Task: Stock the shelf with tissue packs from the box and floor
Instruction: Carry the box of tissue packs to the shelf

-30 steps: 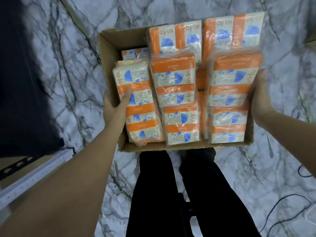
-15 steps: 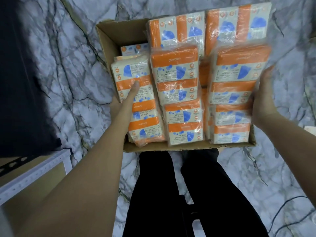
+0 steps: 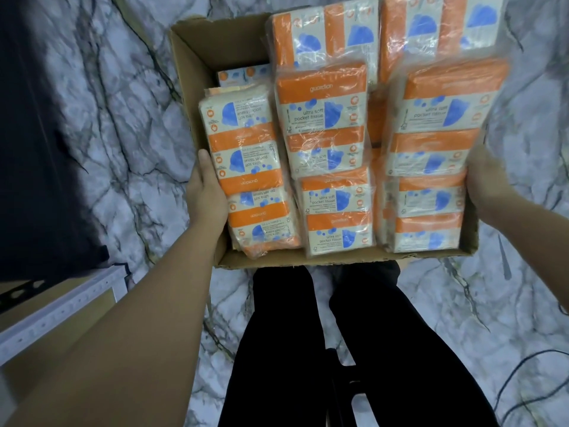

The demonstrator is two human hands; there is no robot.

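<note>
Two hands are doing the work here, and you're pressing one against each side of the cardboard box (image 3: 197, 87) of tissue packs. Your left hand (image 3: 207, 192) is lying flat along the left wall, fingers together and pointing away from you, with the tips reaching up past the leftmost stack of packs (image 3: 243, 167), which is sitting just inside the wall from those fingers. Your right hand (image 3: 486, 183) is cupping the right side, palm against the box edge; it's a bit blurred, so honestly I can't tell whether those fingers are spread or closed, only that they're wrapping toward the box. Just inside your right fingers the right stack (image 3: 437, 155) is standing tall in clear plastic wrap, and the middle stack (image 3: 326, 143) is sitting between the two, reading "ultra soft pocket tissue" on orange and cream. Beyond all your fingertips, at the far end, more packs (image 3: 323, 35) are lying flat on top. The box is hanging above the marble floor (image 3: 123, 134), with your dark trouser legs (image 3: 277, 349) showing right under its near edge. Out past your left forearm, a pale metal shelf edge (image 3: 61, 312) is poking in at the lower left corner.
</note>
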